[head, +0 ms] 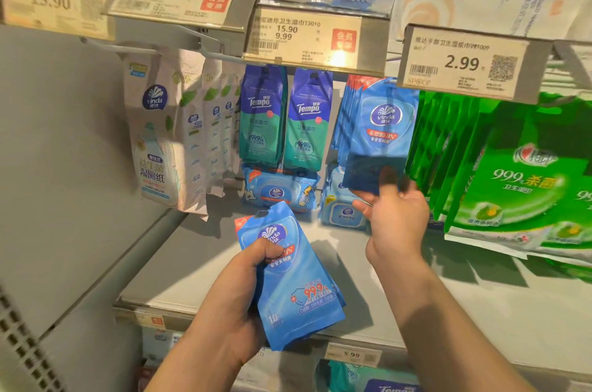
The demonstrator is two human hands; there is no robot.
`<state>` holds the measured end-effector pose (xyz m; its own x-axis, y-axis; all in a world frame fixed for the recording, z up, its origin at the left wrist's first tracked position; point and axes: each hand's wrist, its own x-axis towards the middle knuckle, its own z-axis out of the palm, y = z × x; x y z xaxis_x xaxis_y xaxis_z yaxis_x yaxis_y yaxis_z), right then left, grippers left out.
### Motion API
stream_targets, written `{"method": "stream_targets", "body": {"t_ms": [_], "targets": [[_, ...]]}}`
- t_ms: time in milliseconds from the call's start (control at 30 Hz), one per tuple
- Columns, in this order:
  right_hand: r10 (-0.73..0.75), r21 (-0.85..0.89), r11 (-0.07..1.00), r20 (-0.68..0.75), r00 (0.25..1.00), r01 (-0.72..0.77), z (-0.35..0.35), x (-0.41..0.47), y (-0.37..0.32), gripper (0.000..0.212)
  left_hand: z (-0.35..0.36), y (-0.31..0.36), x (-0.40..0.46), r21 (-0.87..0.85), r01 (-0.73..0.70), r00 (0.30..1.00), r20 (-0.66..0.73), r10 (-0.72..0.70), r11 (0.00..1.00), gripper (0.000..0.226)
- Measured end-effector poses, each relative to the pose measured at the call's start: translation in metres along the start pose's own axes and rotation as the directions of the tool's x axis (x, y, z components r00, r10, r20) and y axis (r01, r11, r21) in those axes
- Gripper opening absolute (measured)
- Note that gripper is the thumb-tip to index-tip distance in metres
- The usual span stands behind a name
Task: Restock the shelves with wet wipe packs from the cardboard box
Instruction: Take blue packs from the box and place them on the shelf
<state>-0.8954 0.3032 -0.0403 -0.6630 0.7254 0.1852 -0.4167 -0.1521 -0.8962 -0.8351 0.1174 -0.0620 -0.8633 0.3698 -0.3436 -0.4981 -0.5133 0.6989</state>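
- A small stack of blue wet wipe packs is gripped by the left hand at about 6 o'clock in the view, with the thumb curled over the front pack and the fingers hidden behind the stack.
- The bottom edge of one more blue pack is pinched by the right hand at about 3 o'clock from the held stack; the fingertips are blurred.
- That pack is held upright just in front of a row of like blue packs hung below a price tag reading 2.99.
- Green packs are hung at 3 o'clock from the right hand, close beside it.
- Two rows of Tempo packs are hung at 9 o'clock from the pinched pack, and white Vinda packs further to 9 o'clock.
- Flat blue wipe packs are laid on the grey shelf at 12 o'clock from the left hand.
- The cardboard box is not seen.
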Motion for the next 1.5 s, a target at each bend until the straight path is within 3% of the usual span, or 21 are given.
{"method": "stream_targets", "body": {"t_ms": [200,333,433,500,600,667,733,933,1133,1333,1400,1500], "targets": [[0.021,0.022,1.000,0.014,1.000,-0.021,-0.001,0.003,0.000,0.007,-0.002,-0.005,0.001,0.014,-0.013,1.000,-0.015,0.013,1.000,0.014],[0.164,0.058,0.984,0.079,0.983,-0.169,-0.007,-0.004,-0.001,0.018,-0.004,-0.007,0.006,0.065,-0.035,0.997,-0.061,0.039,0.997,0.024],[0.315,-0.034,0.949,0.104,0.943,-0.314,-0.018,-0.021,-0.006,0.016,-0.005,-0.008,0.009,0.074,-0.038,0.997,-0.059,0.042,0.997,0.026],[0.375,-0.206,0.919,0.193,0.907,-0.336,-0.030,-0.036,-0.009,0.014,-0.007,-0.011,0.009,0.082,-0.054,0.997,-0.044,0.058,0.995,0.033],[0.473,-0.550,0.809,0.403,0.783,-0.206,-0.045,-0.060,-0.014,0.033,-0.006,-0.015,0.009,0.083,-0.038,0.999,0.018,0.037,0.996,0.051],[0.503,-0.661,0.747,0.496,0.708,-0.068,-0.050,-0.072,-0.017,0.043,-0.003,-0.016,0.011,0.098,-0.060,0.997,0.052,0.055,0.993,0.049],[0.493,-0.701,0.712,0.539,0.683,0.039,-0.053,-0.077,-0.017,0.044,-0.002,-0.016,0.012,0.117,-0.061,0.996,0.069,0.053,0.991,0.045],[0.480,-0.802,0.557,0.524,0.703,0.218,-0.063,-0.067,-0.019,0.037,0.004,-0.020,0.018,0.147,-0.098,0.995,0.048,0.091,0.984,0.048],[0.538,-0.746,0.664,0.443,0.717,-0.037,-0.067,-0.066,-0.016,0.034,0.007,-0.021,0.027,0.081,-0.080,0.996,0.040,0.077,0.993,0.040],[0.566,-0.757,0.654,0.469,0.678,-0.022,-0.074,-0.065,-0.021,0.033,0.008,-0.020,0.025,0.118,-0.169,0.985,-0.016,0.172,0.979,0.024],[0.512,-0.696,0.716,0.466,0.722,-0.059,-0.077,-0.065,-0.022,0.029,0.011,-0.017,0.026,0.072,-0.199,0.979,-0.036,0.202,0.977,0.020],[0.306,-0.571,0.821,0.435,0.847,-0.004,-0.080,-0.066,-0.024,0.021,0.007,-0.017,0.024,0.033,-0.174,0.979,-0.104,0.176,0.984,0.017]]}}
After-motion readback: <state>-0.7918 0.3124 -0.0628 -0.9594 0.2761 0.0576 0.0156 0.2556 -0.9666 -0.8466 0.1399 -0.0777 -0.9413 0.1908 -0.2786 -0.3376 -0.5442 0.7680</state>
